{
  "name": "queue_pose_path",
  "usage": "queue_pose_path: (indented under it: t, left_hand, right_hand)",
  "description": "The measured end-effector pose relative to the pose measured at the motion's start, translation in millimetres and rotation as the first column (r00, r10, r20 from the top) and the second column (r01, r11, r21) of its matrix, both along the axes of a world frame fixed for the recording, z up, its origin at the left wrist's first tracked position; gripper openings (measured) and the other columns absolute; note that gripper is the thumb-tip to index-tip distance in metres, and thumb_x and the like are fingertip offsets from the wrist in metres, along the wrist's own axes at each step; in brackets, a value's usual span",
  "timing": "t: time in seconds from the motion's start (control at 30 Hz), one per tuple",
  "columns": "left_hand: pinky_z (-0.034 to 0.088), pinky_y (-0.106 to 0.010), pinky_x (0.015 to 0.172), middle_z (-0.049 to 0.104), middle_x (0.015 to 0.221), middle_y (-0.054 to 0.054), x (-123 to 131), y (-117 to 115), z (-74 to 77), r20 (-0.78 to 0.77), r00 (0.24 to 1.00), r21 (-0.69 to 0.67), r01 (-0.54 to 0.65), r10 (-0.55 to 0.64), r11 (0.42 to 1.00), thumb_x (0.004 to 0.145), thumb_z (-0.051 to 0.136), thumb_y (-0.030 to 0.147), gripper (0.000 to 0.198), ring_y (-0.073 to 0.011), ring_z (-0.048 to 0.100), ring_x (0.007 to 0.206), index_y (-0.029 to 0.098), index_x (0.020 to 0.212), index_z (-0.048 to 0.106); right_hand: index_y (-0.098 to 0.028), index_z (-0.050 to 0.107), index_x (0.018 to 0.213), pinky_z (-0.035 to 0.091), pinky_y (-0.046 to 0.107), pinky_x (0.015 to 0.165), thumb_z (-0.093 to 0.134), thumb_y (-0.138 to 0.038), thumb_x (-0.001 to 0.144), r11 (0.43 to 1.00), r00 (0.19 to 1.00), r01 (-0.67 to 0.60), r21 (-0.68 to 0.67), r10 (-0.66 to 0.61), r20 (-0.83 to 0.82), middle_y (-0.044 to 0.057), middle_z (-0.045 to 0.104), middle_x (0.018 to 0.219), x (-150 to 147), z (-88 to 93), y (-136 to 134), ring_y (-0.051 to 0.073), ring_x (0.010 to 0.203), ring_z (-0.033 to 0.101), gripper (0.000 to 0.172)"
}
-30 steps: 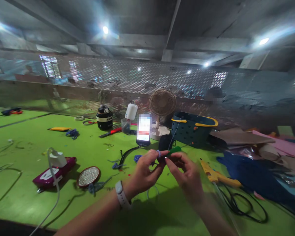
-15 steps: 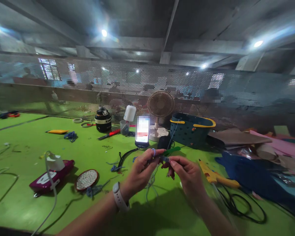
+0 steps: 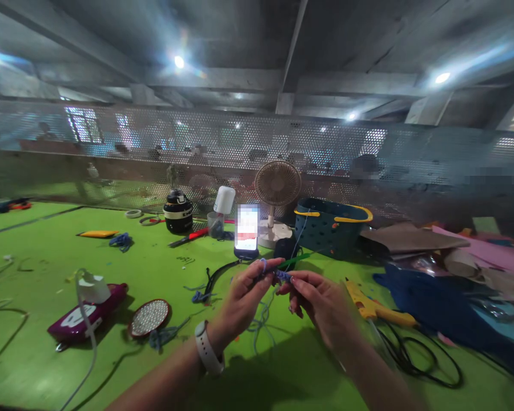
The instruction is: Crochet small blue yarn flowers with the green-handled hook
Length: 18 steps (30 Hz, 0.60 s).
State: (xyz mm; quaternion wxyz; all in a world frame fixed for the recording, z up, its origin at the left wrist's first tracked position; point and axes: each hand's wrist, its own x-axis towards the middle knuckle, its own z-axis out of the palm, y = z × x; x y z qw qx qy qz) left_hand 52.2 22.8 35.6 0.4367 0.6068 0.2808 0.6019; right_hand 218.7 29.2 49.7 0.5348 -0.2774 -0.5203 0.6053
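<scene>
My left hand is closed on one end of a small blue-purple crocheted piece, with a loop of lilac yarn around its index finger. The fingertips of my right hand pinch the piece's other end. Just beyond the fingers, a slim green tool, looking like a crochet hook, slants up to the right; its inner end is hidden at the fingers. Pale yarn hangs in loose loops below my hands to the green table. A lit phone stands upright behind them.
A yellow glue gun with a black cord lies right, beside dark blue cloth. Behind are a fan, a basket and a black jug. A purple case and a round studded mirror lie left.
Both hands stay close together on the crocheted piece, more of which shows between the fingers. The green tool is turned and looks thinner. The view has shifted slightly.
</scene>
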Motion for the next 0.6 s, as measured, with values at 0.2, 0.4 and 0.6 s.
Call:
queue_pose_path:
  t: [0.2,0.4,0.6]
  left_hand:
    - [0.047,-0.031,0.09,0.068,0.112,-0.008,-0.7,-0.4,0.9,-0.032,0.999,0.033,-0.019,0.02,0.999,0.092,0.058,0.029,0.031,-0.0181,0.061,0.099,0.021,0.121,0.067]
    - [0.049,-0.031,0.089,0.069,0.11,-0.009,-0.4,-1.2,1.6,-0.028,0.999,0.05,-0.036,0.038,0.998,0.091,0.059,0.028,0.031,-0.0182,0.061,0.098,0.021,0.12,0.068]
    - [0.049,-0.03,0.088,0.069,0.108,-0.007,-0.5,1.3,0.7,-0.015,1.0,0.046,0.0,0.0,0.999,0.092,0.058,0.028,0.031,-0.0171,0.062,0.097,0.022,0.121,0.067]
  right_hand:
    - [-0.018,0.077,0.081,0.043,0.019,0.045,0.082,-0.038,0.069,0.997,1.0,-0.021,-0.069,0.021,0.003,0.005,0.075,0.068,-0.2,3.9,-1.1,0.009,0.047,0.06,0.025]
    - [-0.018,0.076,0.076,0.041,0.021,0.045,0.086,-0.039,0.063,0.991,0.989,0.13,-0.007,-0.13,0.072,0.003,0.072,0.065,-2.3,6.1,-0.9,0.011,0.051,0.057,0.027]
    - [-0.018,0.073,0.09,0.041,0.02,0.048,0.087,-0.031,0.062,0.985,0.983,0.175,0.006,-0.175,0.058,0.001,0.071,0.07,-1.9,4.9,0.7,0.01,0.056,0.057,0.033]
